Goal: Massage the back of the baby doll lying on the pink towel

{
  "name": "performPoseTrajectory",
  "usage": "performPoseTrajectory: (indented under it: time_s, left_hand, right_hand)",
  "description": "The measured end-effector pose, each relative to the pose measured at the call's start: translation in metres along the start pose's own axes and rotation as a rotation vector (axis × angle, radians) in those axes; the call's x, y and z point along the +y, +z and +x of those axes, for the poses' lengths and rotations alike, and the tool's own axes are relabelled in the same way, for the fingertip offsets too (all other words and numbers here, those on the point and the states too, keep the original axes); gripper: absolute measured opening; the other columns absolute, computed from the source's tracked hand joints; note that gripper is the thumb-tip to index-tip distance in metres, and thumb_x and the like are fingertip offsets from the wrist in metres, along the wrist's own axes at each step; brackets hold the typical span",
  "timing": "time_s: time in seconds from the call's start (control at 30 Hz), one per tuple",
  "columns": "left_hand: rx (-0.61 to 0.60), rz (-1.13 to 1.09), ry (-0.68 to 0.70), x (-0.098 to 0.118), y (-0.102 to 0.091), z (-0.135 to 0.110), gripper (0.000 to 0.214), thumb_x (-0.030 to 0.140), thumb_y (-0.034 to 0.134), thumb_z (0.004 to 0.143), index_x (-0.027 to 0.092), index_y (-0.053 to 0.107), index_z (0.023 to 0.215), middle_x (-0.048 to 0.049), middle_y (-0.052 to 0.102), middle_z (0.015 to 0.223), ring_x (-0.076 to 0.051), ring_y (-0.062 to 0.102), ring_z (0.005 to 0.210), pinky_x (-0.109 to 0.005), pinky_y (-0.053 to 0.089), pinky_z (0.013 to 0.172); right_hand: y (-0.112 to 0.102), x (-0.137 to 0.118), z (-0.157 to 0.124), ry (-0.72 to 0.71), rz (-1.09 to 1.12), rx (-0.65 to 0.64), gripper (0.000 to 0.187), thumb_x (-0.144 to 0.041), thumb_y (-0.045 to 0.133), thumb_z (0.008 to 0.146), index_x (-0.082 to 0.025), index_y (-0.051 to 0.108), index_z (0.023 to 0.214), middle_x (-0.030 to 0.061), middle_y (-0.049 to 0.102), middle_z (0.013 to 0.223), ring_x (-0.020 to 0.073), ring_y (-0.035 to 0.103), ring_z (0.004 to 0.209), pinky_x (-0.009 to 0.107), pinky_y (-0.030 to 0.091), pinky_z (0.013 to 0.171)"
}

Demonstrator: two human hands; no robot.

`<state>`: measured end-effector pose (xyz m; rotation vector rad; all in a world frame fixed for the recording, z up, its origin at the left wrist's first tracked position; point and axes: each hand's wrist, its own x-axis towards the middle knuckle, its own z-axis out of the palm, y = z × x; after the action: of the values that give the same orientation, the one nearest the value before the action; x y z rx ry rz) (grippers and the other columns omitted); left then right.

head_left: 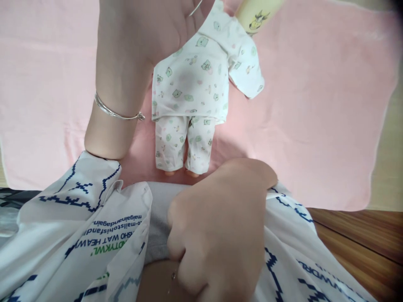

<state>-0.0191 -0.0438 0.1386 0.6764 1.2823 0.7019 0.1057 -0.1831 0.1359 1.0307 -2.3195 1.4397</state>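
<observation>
My left hand (147,29) is raised close to the camera, palm showing. Its fingers run past the top edge of the view, so their pose is mostly hidden. There is a thin ring on one finger and a silver bangle on the wrist. Behind it lies a baby doll (192,88) in a white printed top and trousers; my hand covers its head and one arm. My right hand (217,230) is curled closed near my body, below the doll's feet. Whatever its fingers hold, if anything, is hidden; small shiny beads (173,275) show beside them.
A pink cloth (308,105) lies under the doll. At the doll's upper right is a pale yellow object (258,16) with a cartoon cow. My loose white printed shirt (91,222) fills the lower corners. Brown wood (355,243) appears at lower right.
</observation>
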Motion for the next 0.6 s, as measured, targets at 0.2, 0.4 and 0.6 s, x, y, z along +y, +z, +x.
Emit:
performPoseTrajectory:
  time_s: [0.2,0.4,0.6]
  left_hand:
    - [-0.294,-0.461,0.191,0.0,0.003,0.0,0.107,0.027,-0.034,0.059,0.011,0.037,0.137,0.004,0.053,0.117,-0.01,0.059,0.113,-0.016,0.041,0.063]
    - [-0.322,-0.534,0.174,0.001,0.004,0.002,0.099,0.027,-0.028,0.066,0.013,0.031,0.143,0.0039,0.045,0.127,-0.012,0.051,0.127,-0.019,0.047,0.077]
    - [-0.278,-0.422,0.214,0.001,0.002,0.002,0.09,0.03,-0.027,0.078,0.011,0.044,0.131,0.0051,0.055,0.116,-0.006,0.06,0.113,-0.016,0.045,0.075]
  right_hand:
    - [0.001,0.008,0.002,-0.021,0.032,-0.032,0.03,-0.022,0.056,0.09,-0.024,0.07,0.063,-0.0067,0.069,0.07,0.011,0.058,0.057,0.031,0.032,0.044]
    - [0.006,0.012,-0.003,-0.073,-0.034,0.104,0.028,-0.018,0.055,0.089,-0.024,0.07,0.066,-0.0066,0.067,0.068,0.0101,0.054,0.056,0.031,0.029,0.045]
    - [0.004,0.018,-0.007,-0.043,-0.081,0.088,0.028,-0.02,0.05,0.092,-0.024,0.069,0.071,-0.0063,0.065,0.072,0.0113,0.054,0.063,0.031,0.03,0.049]
